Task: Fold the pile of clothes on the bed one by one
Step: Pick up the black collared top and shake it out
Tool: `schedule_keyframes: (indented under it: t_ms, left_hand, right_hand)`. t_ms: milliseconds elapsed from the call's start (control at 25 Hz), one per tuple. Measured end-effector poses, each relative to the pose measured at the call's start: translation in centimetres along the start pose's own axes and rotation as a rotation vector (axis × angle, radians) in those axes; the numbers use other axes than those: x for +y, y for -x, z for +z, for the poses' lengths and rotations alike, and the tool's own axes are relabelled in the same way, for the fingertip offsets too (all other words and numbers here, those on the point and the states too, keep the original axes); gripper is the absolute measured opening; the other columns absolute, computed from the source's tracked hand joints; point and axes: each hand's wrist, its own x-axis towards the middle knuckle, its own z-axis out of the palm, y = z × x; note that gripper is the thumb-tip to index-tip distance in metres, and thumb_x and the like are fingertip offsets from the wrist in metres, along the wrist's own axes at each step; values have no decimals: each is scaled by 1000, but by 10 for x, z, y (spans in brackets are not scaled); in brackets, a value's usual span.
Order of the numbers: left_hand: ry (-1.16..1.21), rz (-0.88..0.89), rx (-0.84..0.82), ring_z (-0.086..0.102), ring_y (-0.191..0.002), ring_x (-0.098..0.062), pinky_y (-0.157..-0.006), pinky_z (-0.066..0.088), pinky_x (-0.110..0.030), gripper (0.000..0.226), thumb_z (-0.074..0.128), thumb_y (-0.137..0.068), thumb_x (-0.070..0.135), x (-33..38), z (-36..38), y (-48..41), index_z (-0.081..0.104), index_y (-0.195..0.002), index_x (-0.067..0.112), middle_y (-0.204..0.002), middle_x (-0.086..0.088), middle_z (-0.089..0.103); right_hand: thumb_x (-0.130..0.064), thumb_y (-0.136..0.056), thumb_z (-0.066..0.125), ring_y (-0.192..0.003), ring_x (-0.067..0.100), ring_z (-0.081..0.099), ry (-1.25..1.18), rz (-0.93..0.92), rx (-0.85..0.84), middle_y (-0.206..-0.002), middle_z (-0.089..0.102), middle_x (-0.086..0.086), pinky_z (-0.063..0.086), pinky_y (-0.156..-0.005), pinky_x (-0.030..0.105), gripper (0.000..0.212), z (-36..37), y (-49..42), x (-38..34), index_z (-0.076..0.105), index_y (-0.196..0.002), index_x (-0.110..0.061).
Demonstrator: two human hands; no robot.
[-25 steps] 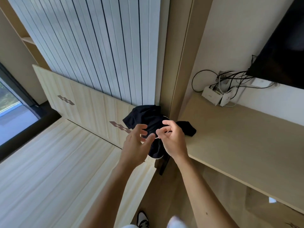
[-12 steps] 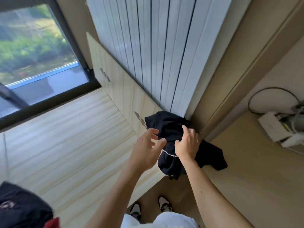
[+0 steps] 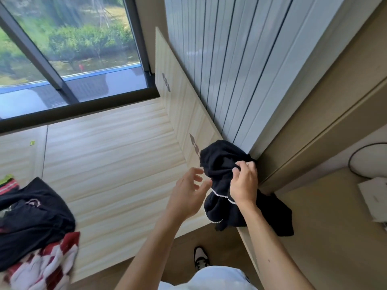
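A crumpled black garment (image 3: 222, 162) with a thin white trim lies at the bed's corner where it meets the desk, partly hanging over the edge. My right hand (image 3: 244, 182) pinches a fold of it at the top. Just left of the garment, my left hand (image 3: 187, 193) hovers with fingers spread, holding nothing. A pile of clothes (image 3: 31, 218) sits on the bed (image 3: 113, 164) at the lower left: black pieces on top, a red and white patterned one below.
The pale wood-grain headboard panel (image 3: 182, 105) stands along the slatted wall. A large window (image 3: 62, 49) runs behind the bed. The wooden desk (image 3: 326, 237) at right carries a white box (image 3: 374, 197) and a cable. My shoe (image 3: 201, 258) shows on the floor.
The view has swung left, bringing the window and the clothes pile into sight. My right hand has closed on a fold of the black garment; my left hand stays beside it, fingers apart.
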Motion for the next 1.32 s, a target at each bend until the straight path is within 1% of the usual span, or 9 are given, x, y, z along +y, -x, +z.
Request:
schedule_keyframes:
  t_ms: [200, 320, 440, 560, 680, 880, 1080, 1200, 1320]
  left_hand:
    - [-5, 32, 4, 61, -106, -10, -90, 53, -31, 45, 60, -96, 47, -8, -25, 10, 50, -135, 27, -128, 6, 60]
    - [25, 176, -111, 53, -124, -11, -100, 49, -31, 77, 73, -85, 50, -12, -52, 22, 37, -149, 26, -145, 7, 49]
    - [98, 318, -45, 49, -134, -13, -108, 47, -38, 98, 77, -75, 54, -12, -92, 31, 26, -154, 27, -150, 6, 44]
    - [267, 453, 255, 61, -118, -19, -94, 54, -39, 59, 66, -83, 33, -12, -154, 36, 45, -137, 24, -131, -2, 57]
    - [256, 531, 485, 66, -90, -21, -73, 51, -34, 26, 50, -85, 1, -13, -234, 44, 62, -104, 14, -98, -4, 68]
    - [112, 558, 636, 58, -67, -14, -62, 47, -42, 9, 58, -86, -1, -17, -356, 56, 60, -82, 7, -69, -2, 63]
    - [-106, 728, 757, 52, -60, -6, -57, 39, -25, 14, 53, -84, 2, 12, -433, 77, 58, -74, 10, -64, 6, 58]
    - [-148, 687, 678, 51, -58, -4, -56, 40, -22, 15, 55, -83, 3, 10, -458, 77, 61, -72, 10, -62, 6, 58]
    - [-243, 593, 609, 51, -57, -4, -56, 39, -19, 19, 52, -80, 1, -4, -471, 83, 66, -73, 10, -62, 1, 60]
  right_hand:
    - [-13, -103, 50, -93, 8, 58, -262, -185, -146, -99, 63, -5, 38, -78, 10, 15, -43, 0, -81, 65, -107, -11]
    - [-14, -102, 52, -89, -8, 60, -415, -312, -205, -91, 65, -14, 39, -79, 3, 13, -71, 9, -156, 63, -99, -22]
    - [-20, -100, 54, -97, 5, 66, -622, -324, -275, -93, 70, -7, 50, -92, 25, 13, -85, 24, -229, 66, -97, -25]
    - [-20, -95, 58, -101, 27, 70, -901, -254, -320, -97, 75, 6, 55, -98, 49, 11, -84, 42, -300, 70, -98, -19]
    - [-13, -94, 63, -99, 33, 71, -999, -249, -335, -90, 75, 6, 56, -96, 53, 5, -75, 62, -361, 68, -95, -16]
    - [-11, -93, 64, -99, 23, 68, -894, -324, -237, -106, 66, 5, 57, -93, 49, 26, -47, 95, -431, 58, -111, -29]
    - [-57, -83, 65, -112, 6, 62, -674, -659, -419, -122, 63, -1, 51, -99, 30, 54, -42, 122, -482, 57, -124, -24]
    - [-38, -78, 84, -101, 2, 65, -574, -714, -628, -114, 64, -6, 54, -85, 23, 74, -37, 127, -502, 39, -135, -22]
    - [-10, -77, 77, -87, 15, 66, -440, -812, -503, -95, 65, -1, 56, -73, 38, 58, -17, 121, -522, 47, -126, -18]
